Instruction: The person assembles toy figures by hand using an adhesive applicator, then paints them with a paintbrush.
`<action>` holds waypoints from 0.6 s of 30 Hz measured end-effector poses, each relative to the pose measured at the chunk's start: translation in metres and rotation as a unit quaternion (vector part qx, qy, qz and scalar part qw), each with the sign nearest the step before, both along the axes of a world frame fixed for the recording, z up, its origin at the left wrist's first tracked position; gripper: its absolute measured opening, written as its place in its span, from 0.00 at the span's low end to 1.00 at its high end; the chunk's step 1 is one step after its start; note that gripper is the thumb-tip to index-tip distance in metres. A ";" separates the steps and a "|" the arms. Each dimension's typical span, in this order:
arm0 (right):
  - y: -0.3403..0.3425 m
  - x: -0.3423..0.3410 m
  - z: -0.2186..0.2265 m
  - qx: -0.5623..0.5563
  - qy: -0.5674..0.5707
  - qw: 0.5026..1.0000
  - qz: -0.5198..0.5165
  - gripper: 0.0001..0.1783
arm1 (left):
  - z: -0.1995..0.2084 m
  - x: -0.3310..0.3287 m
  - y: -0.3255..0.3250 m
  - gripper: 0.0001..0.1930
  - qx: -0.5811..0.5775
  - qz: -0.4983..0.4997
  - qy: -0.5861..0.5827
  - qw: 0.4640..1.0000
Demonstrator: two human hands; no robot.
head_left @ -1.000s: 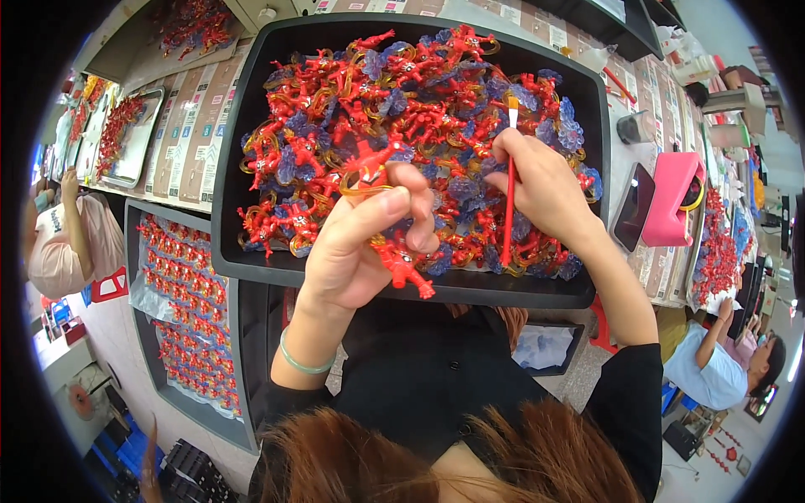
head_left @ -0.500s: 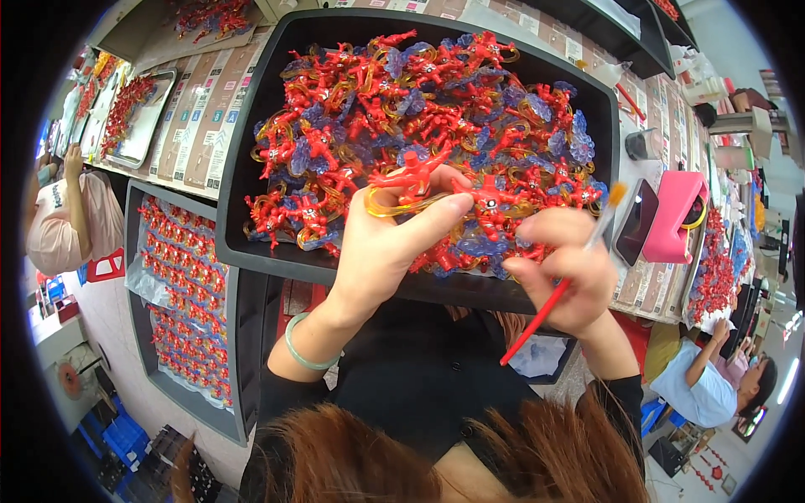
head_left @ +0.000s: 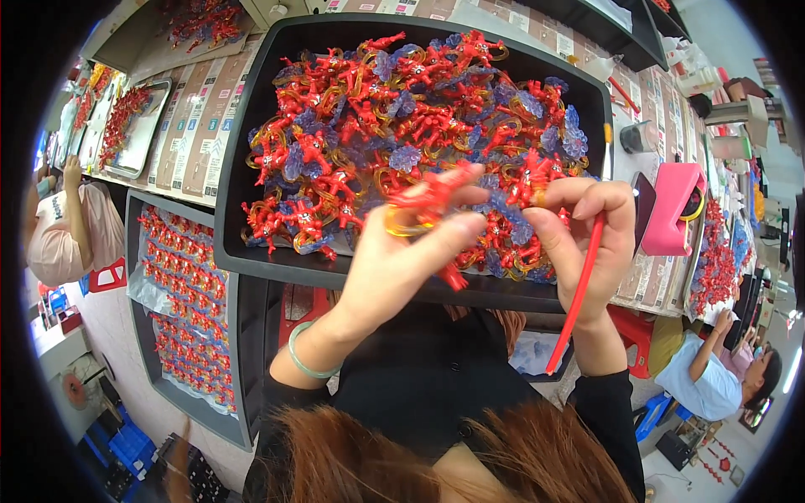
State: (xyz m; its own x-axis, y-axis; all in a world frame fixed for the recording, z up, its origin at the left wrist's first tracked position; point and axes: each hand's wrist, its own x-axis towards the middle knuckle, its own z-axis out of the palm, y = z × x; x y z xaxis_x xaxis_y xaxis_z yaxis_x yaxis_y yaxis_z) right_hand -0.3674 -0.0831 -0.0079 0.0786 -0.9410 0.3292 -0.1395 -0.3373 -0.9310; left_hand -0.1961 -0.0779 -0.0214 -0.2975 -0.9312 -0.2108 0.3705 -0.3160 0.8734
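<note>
Over the near side of a black tray [head_left: 239, 180], my left hand [head_left: 402, 260] is closed around a red plastic figurine [head_left: 423, 201] with a clear yellow part; motion smears it. My right hand [head_left: 591, 243] holds a slim paintbrush [head_left: 579, 306] with a red handle, its tan bristles pointing away from me. The thumb and index fingertip of that hand are close together at another red figurine [head_left: 530, 178]; whether they grip it I cannot tell. Many red figurines with clear yellow bands and translucent purple-blue bases lie heaped in the tray.
At the left, a lower grey tray [head_left: 243, 335] holds rows of similar figurines. Right of the black tray are a pink tape dispenser [head_left: 671, 210], a dark phone [head_left: 641, 201] and a small clear cup [head_left: 639, 137]. Co-workers sit at far left and far right.
My right hand has moved away from me, its fingertips now at a figurine in the heap, and the brush has turned more upright. The left hand's figurine has tilted and blurred.
</note>
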 end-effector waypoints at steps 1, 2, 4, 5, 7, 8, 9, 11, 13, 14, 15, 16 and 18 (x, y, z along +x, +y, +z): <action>-0.001 0.005 -0.001 -0.018 0.009 1.000 0.010 0.15 | 0.001 -0.002 0.002 0.21 0.028 -0.016 0.025 0.999; -0.002 0.008 -0.001 -0.054 0.043 0.997 0.019 0.14 | 0.000 -0.007 0.003 0.20 0.042 -0.013 0.046 0.998; 0.001 0.011 0.001 -0.042 0.012 0.997 0.064 0.14 | -0.006 -0.011 0.005 0.19 0.056 -0.011 0.067 0.996; 0.003 0.012 0.001 -0.050 0.017 0.996 0.075 0.14 | -0.007 -0.011 0.005 0.17 0.069 -0.007 0.092 0.993; 0.005 0.015 0.001 -0.050 -0.038 0.994 0.091 0.13 | -0.010 -0.012 0.008 0.16 0.082 -0.003 0.117 0.990; 0.004 0.017 -0.001 -0.049 -0.092 0.988 0.110 0.12 | -0.014 -0.012 0.008 0.15 0.085 0.018 0.142 0.986; 0.005 0.018 0.000 -0.050 -0.093 0.988 0.112 0.12 | -0.016 -0.011 0.008 0.13 0.088 0.040 0.166 0.981; 0.007 0.018 0.007 0.074 -0.245 0.963 0.090 0.08 | -0.012 -0.010 0.006 0.13 0.096 0.039 0.160 0.982; 0.004 0.016 0.009 0.091 -0.266 0.953 0.114 0.06 | -0.002 -0.009 0.001 0.12 0.108 -0.015 0.187 0.976; 0.003 0.016 0.008 0.111 -0.276 0.948 0.114 0.06 | -0.005 -0.008 -0.001 0.12 0.107 -0.014 0.187 0.976; 0.001 0.017 0.008 0.130 -0.286 0.942 0.115 0.06 | -0.009 -0.006 -0.003 0.12 0.125 -0.040 0.218 0.967; 0.000 0.020 0.009 0.104 -0.259 0.954 0.106 0.09 | -0.012 -0.005 -0.005 0.12 0.143 -0.066 0.247 0.956; -0.006 0.015 0.009 0.067 -0.237 0.965 0.087 0.11 | -0.013 -0.002 -0.009 0.13 0.138 -0.067 0.237 0.959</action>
State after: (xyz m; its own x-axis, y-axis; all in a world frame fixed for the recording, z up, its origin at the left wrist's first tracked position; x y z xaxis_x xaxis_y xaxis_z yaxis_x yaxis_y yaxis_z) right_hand -0.3526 -0.0886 0.0008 0.1099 -0.9636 0.2437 0.3605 -0.1899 -0.9132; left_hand -0.1983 -0.0870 -0.0349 -0.5343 -0.8059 -0.2549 0.6448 -0.5836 0.4936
